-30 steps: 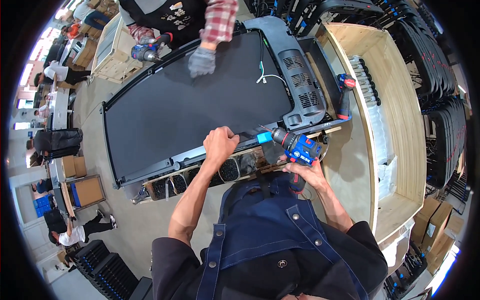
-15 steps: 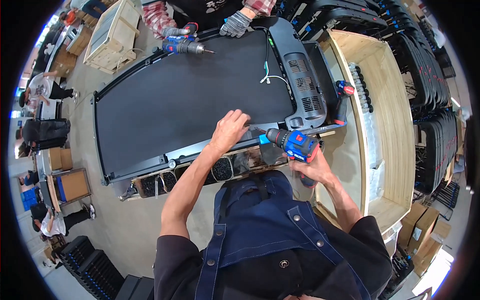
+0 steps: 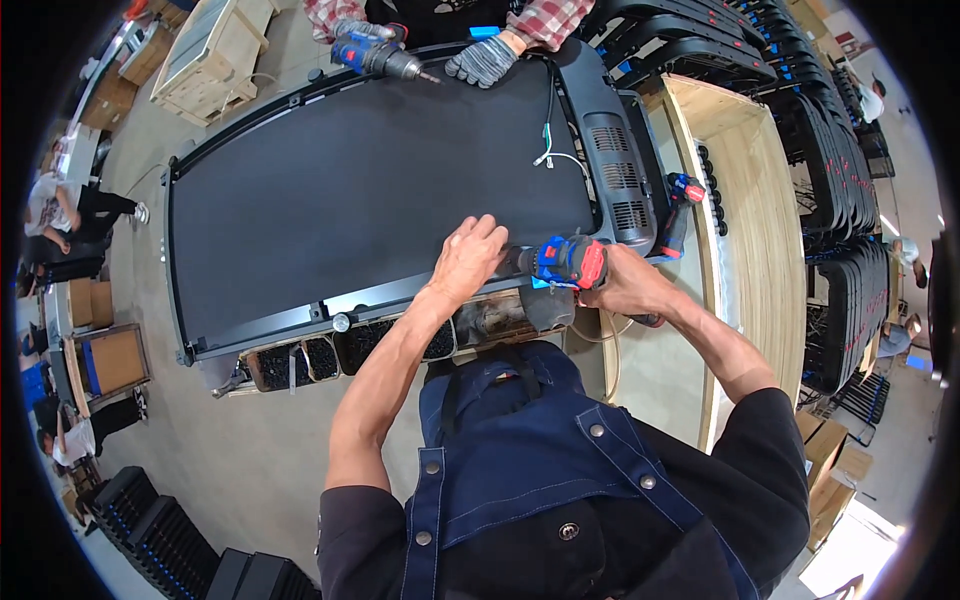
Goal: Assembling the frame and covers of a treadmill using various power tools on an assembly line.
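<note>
A treadmill deck [image 3: 380,190] with a black belt lies in front of me, its black motor cover [image 3: 615,150] at the right end. My right hand [image 3: 628,280] grips a blue-and-red cordless drill [image 3: 565,262], whose nose points left at the deck's near side rail [image 3: 400,292]. Beside the drill's nose, my left hand [image 3: 468,258] rests at that rail with its fingers bent together. Whatever those fingers pinch, if anything, is hidden. The drill's tip is also hard to make out behind the fingers.
Across the deck, a gloved co-worker holds another drill [image 3: 375,55]; their other glove [image 3: 482,62] touches the far rail. Parts bins [image 3: 290,368] sit below the near rail. Another power tool [image 3: 682,210] lies beside the motor cover, near an open wooden crate [image 3: 750,270]. Loose wires [image 3: 553,158] lie on the belt.
My right hand has brought the drill up and left, its nose now next to my left hand. My left hand has shifted slightly, fingers more bent. The co-worker's drill has moved closer to their other glove.
</note>
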`<action>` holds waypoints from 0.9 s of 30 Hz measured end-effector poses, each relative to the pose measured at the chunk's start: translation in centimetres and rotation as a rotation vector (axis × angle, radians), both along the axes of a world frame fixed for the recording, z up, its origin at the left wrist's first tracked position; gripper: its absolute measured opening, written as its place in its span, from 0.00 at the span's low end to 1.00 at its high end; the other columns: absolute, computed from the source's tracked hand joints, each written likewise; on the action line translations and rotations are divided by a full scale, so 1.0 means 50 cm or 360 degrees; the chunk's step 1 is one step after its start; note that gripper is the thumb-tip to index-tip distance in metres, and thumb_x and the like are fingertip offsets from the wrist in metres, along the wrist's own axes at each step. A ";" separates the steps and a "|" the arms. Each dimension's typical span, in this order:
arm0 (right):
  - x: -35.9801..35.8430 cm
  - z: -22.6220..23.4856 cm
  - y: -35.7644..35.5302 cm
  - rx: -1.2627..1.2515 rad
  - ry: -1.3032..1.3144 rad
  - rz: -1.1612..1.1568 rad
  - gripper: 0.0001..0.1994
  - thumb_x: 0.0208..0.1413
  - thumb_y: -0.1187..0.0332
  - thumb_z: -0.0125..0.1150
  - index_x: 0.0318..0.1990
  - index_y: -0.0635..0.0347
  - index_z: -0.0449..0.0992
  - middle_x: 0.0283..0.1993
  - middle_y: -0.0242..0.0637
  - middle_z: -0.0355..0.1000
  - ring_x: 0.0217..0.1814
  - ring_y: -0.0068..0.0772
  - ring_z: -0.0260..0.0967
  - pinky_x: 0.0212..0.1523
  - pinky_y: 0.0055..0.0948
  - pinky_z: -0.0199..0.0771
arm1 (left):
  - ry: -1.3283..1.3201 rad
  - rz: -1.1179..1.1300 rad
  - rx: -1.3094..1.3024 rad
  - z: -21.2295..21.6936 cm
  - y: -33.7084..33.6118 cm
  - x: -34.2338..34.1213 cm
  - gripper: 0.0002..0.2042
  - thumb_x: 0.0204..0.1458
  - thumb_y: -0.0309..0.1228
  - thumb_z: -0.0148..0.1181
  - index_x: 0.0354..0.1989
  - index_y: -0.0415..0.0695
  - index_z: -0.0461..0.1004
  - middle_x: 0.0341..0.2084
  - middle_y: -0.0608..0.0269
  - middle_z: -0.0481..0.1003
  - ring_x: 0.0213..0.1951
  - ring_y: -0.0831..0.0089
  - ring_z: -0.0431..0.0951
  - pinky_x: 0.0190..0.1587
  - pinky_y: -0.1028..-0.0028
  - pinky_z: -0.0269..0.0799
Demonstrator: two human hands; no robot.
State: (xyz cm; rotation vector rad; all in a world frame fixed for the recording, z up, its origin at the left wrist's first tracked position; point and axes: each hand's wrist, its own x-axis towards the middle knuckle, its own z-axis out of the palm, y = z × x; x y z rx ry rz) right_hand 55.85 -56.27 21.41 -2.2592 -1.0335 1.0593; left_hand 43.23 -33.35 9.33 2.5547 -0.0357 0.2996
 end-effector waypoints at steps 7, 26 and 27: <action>0.011 0.010 0.034 -0.0187 -0.0002 0.0122 0.16 0.42 0.70 0.71 0.40 0.67 0.76 0.29 0.47 0.77 0.31 0.49 0.75 0.39 0.42 0.75 | -0.0027 0.0007 -0.0024 -0.007 0.005 0.002 0.09 0.48 0.26 0.67 0.33 0.41 0.71 0.36 0.57 0.70 0.42 0.55 0.74 0.44 0.58 0.77; -0.021 0.055 0.173 -0.0713 -0.0469 0.0453 0.12 0.41 0.69 0.67 0.35 0.65 0.80 0.33 0.55 0.79 0.42 0.58 0.78 0.45 0.48 0.79 | -0.0134 -0.0067 -0.0196 -0.012 0.028 -0.028 0.05 0.47 0.24 0.60 0.33 0.42 0.73 0.34 0.57 0.70 0.42 0.57 0.73 0.46 0.60 0.76; -0.020 0.052 0.162 -0.0670 -0.0502 0.0472 0.12 0.41 0.70 0.67 0.36 0.65 0.80 0.33 0.55 0.79 0.42 0.58 0.78 0.45 0.48 0.79 | -0.0325 0.0009 -0.0217 0.020 0.026 -0.058 0.06 0.49 0.25 0.61 0.35 0.42 0.74 0.35 0.57 0.71 0.41 0.56 0.74 0.44 0.60 0.75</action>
